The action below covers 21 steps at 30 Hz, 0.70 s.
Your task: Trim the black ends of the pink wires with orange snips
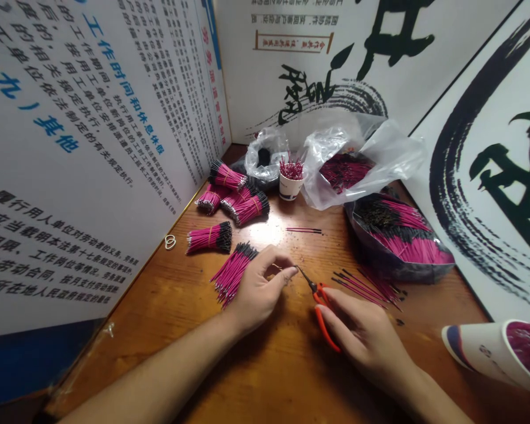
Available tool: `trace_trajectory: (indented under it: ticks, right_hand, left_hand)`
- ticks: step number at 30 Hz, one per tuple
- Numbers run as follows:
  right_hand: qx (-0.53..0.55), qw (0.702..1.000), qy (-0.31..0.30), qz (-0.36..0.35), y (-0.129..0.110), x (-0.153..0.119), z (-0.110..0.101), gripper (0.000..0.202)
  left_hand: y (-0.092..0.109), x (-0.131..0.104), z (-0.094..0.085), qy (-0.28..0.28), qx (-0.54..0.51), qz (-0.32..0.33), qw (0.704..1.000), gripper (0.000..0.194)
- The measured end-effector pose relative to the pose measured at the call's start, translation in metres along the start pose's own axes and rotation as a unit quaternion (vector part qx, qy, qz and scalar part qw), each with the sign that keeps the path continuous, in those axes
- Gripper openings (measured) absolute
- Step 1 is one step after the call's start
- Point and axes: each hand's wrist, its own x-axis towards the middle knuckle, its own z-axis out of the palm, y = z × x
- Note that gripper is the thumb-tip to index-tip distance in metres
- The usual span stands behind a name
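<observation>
Over the middle of the table, my left hand [262, 285] is closed in a pinch, thumb against forefinger. A small thing between its fingertips is too tiny to name. My right hand [364, 330] grips orange-handled scissors [321, 300], whose thin dark tips reach up to the left thumb and finger. Beside and partly behind the left wrist lies a loose bunch of magenta wires [229, 277] with black ends. Several loose wires [362, 287] lie to the right, beyond the scissors.
Banded wire bundles [209, 238] sit at the left, near white rings [170, 242]. A paper cup [290, 187] of wires stands at the back. Clear plastic bags [357, 171] and a dark bag [401, 247] hold more wires. Another cup [481, 347] tilts at right. Printed panels enclose the table.
</observation>
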Motion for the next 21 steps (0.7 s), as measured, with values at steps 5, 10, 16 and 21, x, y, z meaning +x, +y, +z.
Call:
trace_trajectory:
  ticks: [5, 10, 16, 21]
  right_hand:
    - [-0.015, 1.0, 0.002, -0.007, 0.0002, -0.0003, -0.0012, 0.016]
    - [-0.019, 1.0, -0.013, -0.002, 0.0009, 0.0008, -0.002, 0.019]
    - [-0.024, 0.998, -0.04, 0.03, -0.001, 0.0007, -0.0018, 0.021]
    - [-0.023, 0.998, -0.038, 0.035, 0.0, -0.0004, -0.0034, 0.02]
  left_hand:
    - [0.0001, 0.0002, 0.0, -0.004, 0.007, -0.007, 1.0, 0.006]
    - [0.0008, 0.0011, -0.0003, -0.005, 0.005, -0.009, 1.0, 0.005]
    - [0.0018, 0.0014, -0.0002, -0.01, 0.005, -0.018, 1.0, 0.006]
    - [0.0029, 0.0012, -0.0008, -0.013, 0.011, -0.012, 1.0, 0.007]
